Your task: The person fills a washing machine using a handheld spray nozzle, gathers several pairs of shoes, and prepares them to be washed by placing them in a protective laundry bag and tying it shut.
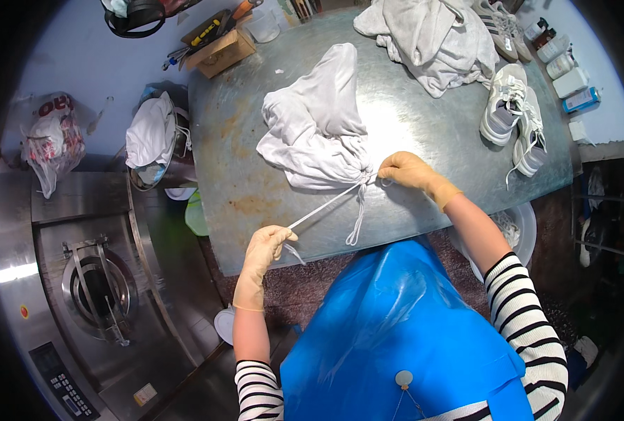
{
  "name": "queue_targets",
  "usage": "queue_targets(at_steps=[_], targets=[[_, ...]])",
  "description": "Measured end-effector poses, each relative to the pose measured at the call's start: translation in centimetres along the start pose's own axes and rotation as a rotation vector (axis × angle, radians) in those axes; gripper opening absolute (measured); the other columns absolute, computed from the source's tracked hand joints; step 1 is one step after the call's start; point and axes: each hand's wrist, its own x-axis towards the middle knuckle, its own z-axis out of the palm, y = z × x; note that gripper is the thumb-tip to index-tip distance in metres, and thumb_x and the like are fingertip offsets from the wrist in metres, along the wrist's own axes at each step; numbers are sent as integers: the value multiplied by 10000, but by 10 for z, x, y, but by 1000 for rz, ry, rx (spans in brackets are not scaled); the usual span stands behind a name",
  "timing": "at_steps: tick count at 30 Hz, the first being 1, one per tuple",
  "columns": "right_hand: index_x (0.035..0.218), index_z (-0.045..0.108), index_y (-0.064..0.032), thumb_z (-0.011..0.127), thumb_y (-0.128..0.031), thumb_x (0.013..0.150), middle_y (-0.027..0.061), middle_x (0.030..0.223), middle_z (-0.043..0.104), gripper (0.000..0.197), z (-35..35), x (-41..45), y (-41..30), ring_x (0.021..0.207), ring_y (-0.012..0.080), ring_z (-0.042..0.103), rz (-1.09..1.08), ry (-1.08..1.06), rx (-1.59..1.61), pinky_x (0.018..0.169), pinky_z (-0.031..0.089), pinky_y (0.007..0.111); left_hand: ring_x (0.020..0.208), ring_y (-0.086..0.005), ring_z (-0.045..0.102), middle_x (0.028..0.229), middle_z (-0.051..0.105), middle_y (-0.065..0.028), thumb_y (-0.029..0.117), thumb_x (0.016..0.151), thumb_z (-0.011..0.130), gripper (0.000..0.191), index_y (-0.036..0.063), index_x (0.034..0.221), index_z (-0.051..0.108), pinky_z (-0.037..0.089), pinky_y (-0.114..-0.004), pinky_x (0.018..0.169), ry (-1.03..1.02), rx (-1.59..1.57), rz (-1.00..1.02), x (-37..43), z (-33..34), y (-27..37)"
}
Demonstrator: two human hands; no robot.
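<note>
A pale grey cloth drawstring bag [317, 126] lies on the metal tabletop [228, 179], its neck gathered tight at the near right end. My left hand [264, 247], in a cream rubber glove, is shut on a white cord [322, 206] that runs taut from the neck. The cord's loose end hangs below my fingers. At the other side of the neck, my gloved right hand [409, 171] pinches a short piece of the cord by the knot. Another doubled length of cord [356, 223] lies slack on the table between my hands.
White sneakers [504, 105] and a grey cloth pile [438, 47] sit at the table's right. A cardboard box of tools [222, 52] stands far left. Bottles [559, 66] line the right wall. A front-loading washing machine [99, 294] stands left; a plastic tub [525, 231] is below right.
</note>
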Motion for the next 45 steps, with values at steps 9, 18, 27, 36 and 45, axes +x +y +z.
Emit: queue_targets(at_steps=[9,18,27,36,45], targets=[[1071,717,-10,635,-158,897,60,937,714,242,2,-2,-4,873,142,630,-42,-139,130,820,490,272,461,-34,343,559,469,65,183,910,628,186,29,858,720,249,-207,434,38,15,9,0,-13,8],[1070,721,-7,649,-140,896,18,911,704,230,-2,1,-43,829,100,608,-150,-315,289,778,485,239,674,-93,578,825,656,-45,111,969,592,194,-3,1104,671,467,-227,606,214,363,894,42,-9,174],[1041,738,-34,667,-164,879,3,901,704,220,5,3,-52,836,79,593,-204,-288,364,773,467,226,988,-289,636,1401,472,-234,127,856,691,588,206,1404,490,520,-374,827,495,882,1038,84,47,186],[985,754,-50,688,-223,853,-28,808,661,228,5,12,-55,711,59,523,-208,-295,359,622,413,218,758,-300,621,872,645,-131,115,793,745,205,25,914,605,500,-386,698,423,734,1031,64,85,83],[933,742,-32,666,-165,869,-13,823,682,166,-3,17,-66,783,63,576,-186,-267,323,714,456,213,724,-288,656,839,666,-143,150,880,689,149,37,911,599,509,-372,670,336,741,929,78,71,96]])
